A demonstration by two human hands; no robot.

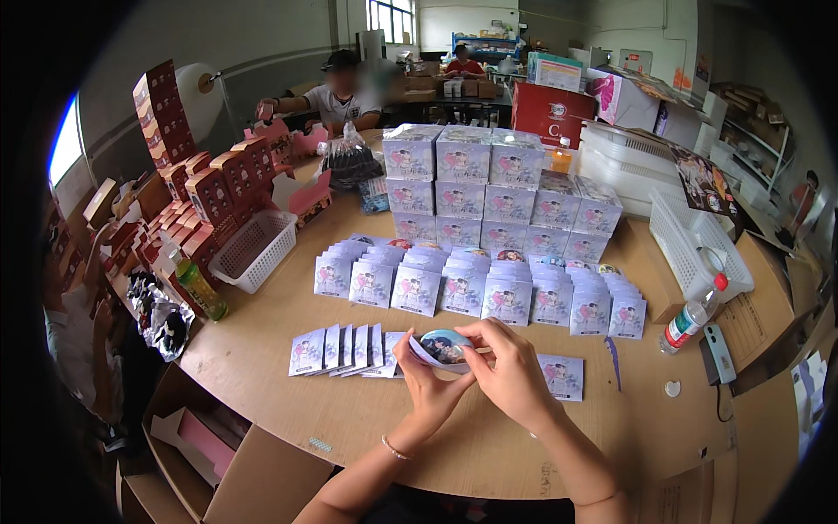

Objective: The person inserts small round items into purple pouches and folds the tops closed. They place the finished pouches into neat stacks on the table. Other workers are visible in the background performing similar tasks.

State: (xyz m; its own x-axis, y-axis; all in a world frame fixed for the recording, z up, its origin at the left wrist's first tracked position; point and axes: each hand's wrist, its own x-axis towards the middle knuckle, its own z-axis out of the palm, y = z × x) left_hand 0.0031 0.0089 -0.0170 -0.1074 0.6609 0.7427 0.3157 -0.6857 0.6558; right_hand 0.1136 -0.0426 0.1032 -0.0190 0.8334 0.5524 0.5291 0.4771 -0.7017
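Above the near middle of the table, my left hand (429,389) is closed on a pale lavender paper packet (418,352), its mouth spread apart. A round, glossy picture badge (443,346) sits partly in that mouth, tilted. My right hand (508,360) pinches the badge's right edge between thumb and fingers. To the left lies a fanned row of flat lavender packets (307,353), overlapping one another. Another flat packet (560,377) lies beside my right wrist. Beyond my hands stand several stacks of filled packets (417,288), some with round badge tops showing.
Lavender boxes (463,157) are piled behind the packets. White baskets (255,251) (698,244) stand at both sides. A green bottle (199,286), a clear bottle (694,316) and a phone (718,353) edge the table. Red boxes (214,196) fill the left. A person (345,100) sits across.
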